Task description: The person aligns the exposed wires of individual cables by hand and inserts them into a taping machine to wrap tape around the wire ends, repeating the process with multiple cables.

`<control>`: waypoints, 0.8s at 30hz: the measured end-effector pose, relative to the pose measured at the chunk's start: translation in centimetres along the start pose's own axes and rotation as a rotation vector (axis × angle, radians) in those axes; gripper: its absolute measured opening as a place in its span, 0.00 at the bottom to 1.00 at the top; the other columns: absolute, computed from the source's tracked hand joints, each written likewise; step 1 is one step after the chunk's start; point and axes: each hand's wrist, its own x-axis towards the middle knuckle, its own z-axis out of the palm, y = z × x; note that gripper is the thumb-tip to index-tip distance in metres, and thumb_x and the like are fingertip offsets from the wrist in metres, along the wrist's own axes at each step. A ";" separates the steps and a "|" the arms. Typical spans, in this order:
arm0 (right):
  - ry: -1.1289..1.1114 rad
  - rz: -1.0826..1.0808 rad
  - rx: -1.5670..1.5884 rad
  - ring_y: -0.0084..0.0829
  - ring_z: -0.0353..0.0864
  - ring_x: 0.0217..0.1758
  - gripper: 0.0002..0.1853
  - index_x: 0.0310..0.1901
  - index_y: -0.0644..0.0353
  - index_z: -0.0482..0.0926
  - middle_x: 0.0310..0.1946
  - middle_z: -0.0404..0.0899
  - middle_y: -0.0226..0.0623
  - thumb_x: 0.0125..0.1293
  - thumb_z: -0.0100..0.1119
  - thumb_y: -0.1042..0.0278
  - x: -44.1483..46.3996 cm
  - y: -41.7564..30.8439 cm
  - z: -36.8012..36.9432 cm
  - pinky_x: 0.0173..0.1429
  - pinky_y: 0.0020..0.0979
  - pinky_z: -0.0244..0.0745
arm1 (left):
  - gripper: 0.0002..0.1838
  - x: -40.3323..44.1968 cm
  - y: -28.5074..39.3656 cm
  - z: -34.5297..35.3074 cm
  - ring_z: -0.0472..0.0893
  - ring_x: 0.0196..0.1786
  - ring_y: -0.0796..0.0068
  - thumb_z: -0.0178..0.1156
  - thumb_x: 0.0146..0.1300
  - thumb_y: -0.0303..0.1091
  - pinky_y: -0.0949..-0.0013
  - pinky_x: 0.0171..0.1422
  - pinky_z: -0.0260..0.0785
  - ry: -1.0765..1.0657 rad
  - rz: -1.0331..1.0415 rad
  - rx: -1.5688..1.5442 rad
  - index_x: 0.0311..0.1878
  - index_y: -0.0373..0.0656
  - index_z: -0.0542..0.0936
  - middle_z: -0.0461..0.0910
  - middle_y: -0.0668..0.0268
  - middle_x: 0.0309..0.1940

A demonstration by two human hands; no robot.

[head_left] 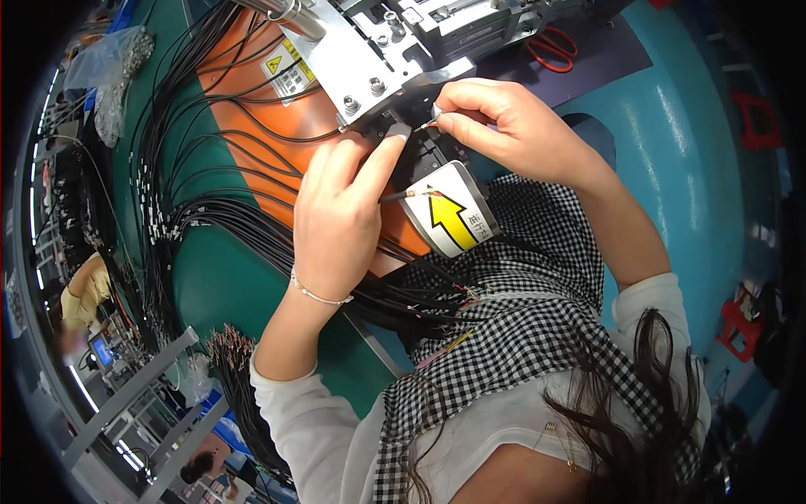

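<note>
My left hand [340,202], with a bracelet at the wrist, is closed with its index finger stretched to the machine's dark working part [390,124]. A black cable [395,197] with stripped, coloured wire ends comes out from under this hand, apparently held in its curled fingers. My right hand [512,126] pinches a thin wire [426,125] between thumb and index finger, right beside the left fingertip. Pale covers sit on the fingertips. Below the fingers is a white label with a yellow arrow [453,218]. Where the wire meets the machine is hidden.
The metal machine [336,59] stands on an orange base [239,139]. Many black cables [243,223] lie over the base and the green table [210,286], some across my lap. Red-handled scissors [552,50] lie at the back right. Other people [84,294] are at far left.
</note>
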 end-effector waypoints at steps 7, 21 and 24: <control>0.004 -0.024 -0.118 0.36 0.74 0.27 0.09 0.34 0.63 0.75 0.24 0.74 0.40 0.66 0.56 0.65 -0.3 0.5 0.1 0.32 0.34 0.67 | 0.27 -0.9 -0.2 0.6 0.72 0.31 0.71 0.58 0.49 0.26 0.69 0.34 0.69 -0.123 0.027 0.000 0.57 0.48 0.79 0.69 0.68 0.31; -0.101 0.127 -0.004 0.13 0.61 0.25 0.08 0.34 0.64 0.75 0.22 0.67 0.24 0.69 0.57 0.68 0.0 0.4 -0.2 0.29 0.21 0.60 | 0.29 -0.5 0.3 0.7 0.70 0.29 0.73 0.59 0.49 0.28 0.72 0.29 0.68 -0.184 0.042 0.094 0.59 0.55 0.78 0.70 0.72 0.30; -0.150 0.315 0.263 0.10 0.60 0.26 0.10 0.33 0.62 0.75 0.23 0.65 0.19 0.70 0.56 0.67 0.3 1.2 0.0 0.29 0.20 0.58 | 0.32 -0.1 1.0 0.2 0.73 0.32 0.69 0.58 0.48 0.20 0.67 0.36 0.70 -0.225 -0.025 0.114 0.59 0.57 0.79 0.70 0.69 0.29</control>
